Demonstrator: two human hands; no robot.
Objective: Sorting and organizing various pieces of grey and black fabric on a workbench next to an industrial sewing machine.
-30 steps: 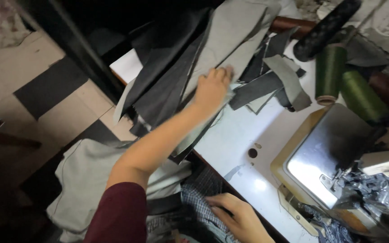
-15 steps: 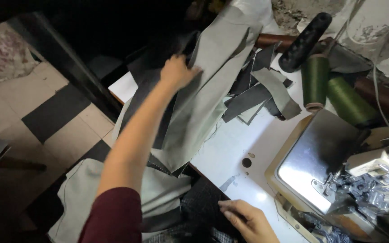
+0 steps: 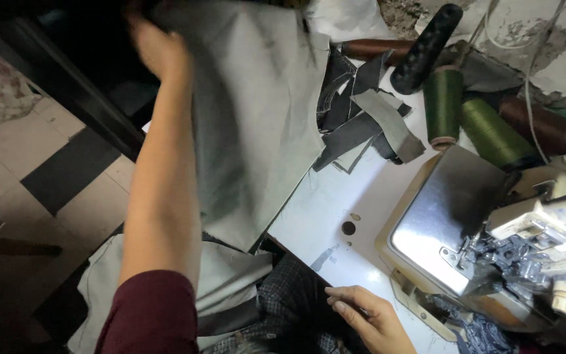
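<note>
Bottom centre, the right hand [image 3: 368,318] rests on the white table [image 3: 335,196] edge, fingers loosely spread, holding nothing, just left of the sewing machine [image 3: 492,242] that fills the lower right. The machine's shiny metal plate [image 3: 443,216] catches the light. Lower left, a maroon sleeve [image 3: 149,314] and a bare forearm run up the frame. Below it, pale cloth [image 3: 230,275] hangs off the table edge. Up the middle, a big grey fabric panel [image 3: 257,111] is lifted over the table. At the top left the left hand [image 3: 155,46] is at the panel's upper edge; blurred, so whether it grips I cannot tell. Right of the panel lie dark and grey scraps [image 3: 368,124]. Far upper right, two green thread cones [image 3: 466,115] and a black cone [image 3: 427,46] lie on their sides.
</note>
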